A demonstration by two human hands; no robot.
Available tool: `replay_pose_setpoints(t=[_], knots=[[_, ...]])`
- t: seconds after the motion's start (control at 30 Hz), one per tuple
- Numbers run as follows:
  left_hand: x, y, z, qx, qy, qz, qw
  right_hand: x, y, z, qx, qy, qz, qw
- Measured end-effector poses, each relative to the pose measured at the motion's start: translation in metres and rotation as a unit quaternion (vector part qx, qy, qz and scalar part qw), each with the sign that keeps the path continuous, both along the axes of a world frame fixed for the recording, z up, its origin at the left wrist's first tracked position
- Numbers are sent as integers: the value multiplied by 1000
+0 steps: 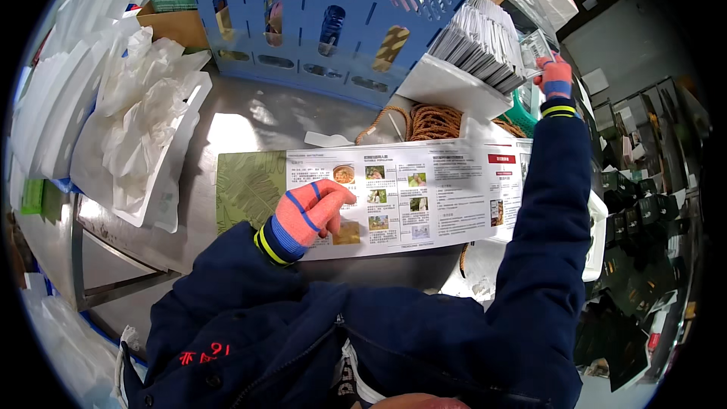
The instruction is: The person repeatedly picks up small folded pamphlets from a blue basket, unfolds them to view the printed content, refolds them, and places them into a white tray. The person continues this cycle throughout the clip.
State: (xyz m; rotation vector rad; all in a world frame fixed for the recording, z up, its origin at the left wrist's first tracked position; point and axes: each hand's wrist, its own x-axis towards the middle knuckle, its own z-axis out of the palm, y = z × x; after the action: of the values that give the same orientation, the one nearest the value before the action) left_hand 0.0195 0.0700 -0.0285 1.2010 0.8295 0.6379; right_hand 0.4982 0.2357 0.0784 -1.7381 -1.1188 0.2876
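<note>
A long unfolded leaflet [462, 204], white with printed text and small food photos and green at its left end, lies on the metal table in front of me. My left hand [307, 212], in a pink and blue knit glove, rests over its left half with the fingers curled in and nothing visible in them. At the far right my right hand [555, 77], gloved alike, reaches past a stack of folded papers [481, 42]. Its fingers are closed at the edge of a thin pale item, too small to name.
A blue plastic crate [295, 60] stands at the back. Coiled brown cord [434, 123] lies between it and the leaflet. White trays with crumpled paper [144, 117] are at the left. Dark boxes [644, 220] fill shelving on the right.
</note>
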Motion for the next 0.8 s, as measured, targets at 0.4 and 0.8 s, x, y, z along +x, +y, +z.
replay_pose_setpoints(t=[0.4, 0.8], knots=[[3, 2, -5, -9, -13, 10, 1000, -9, -16, 7, -78, -86, 31, 993], [1, 2, 1, -48, 7, 4, 999, 25, 20, 17, -80, 62, 42, 994]])
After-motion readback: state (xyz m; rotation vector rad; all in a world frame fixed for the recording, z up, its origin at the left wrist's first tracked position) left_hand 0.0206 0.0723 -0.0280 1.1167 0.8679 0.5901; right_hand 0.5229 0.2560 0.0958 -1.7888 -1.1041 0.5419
